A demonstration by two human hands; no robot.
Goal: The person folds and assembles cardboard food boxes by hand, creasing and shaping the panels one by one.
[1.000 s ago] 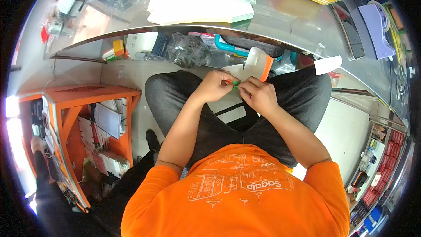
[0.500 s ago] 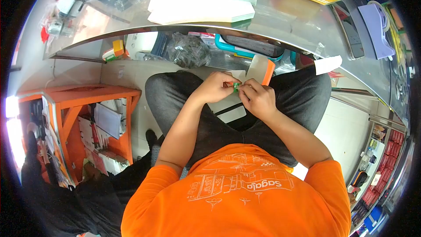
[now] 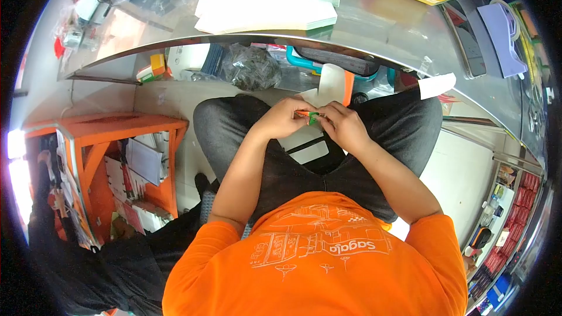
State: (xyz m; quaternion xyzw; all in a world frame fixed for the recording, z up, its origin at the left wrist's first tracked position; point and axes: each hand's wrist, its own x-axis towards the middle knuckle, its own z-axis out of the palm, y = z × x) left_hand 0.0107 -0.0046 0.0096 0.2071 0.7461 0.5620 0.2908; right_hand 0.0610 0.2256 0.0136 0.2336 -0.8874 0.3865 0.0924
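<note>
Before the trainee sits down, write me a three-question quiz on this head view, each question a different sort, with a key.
1. Multiple choice. Where is the small green item?
a) On the floor
b) At the fingertips, between the left hand and the right hand
c) On a knee

2. True or false. The smartphone lies on the metal table, beside the lilac tape dispenser.

3. Fill in. The bold white word printed on the orange T-shirt is ____.

Key: 1 b; 2 true; 3 Sagala.
</note>
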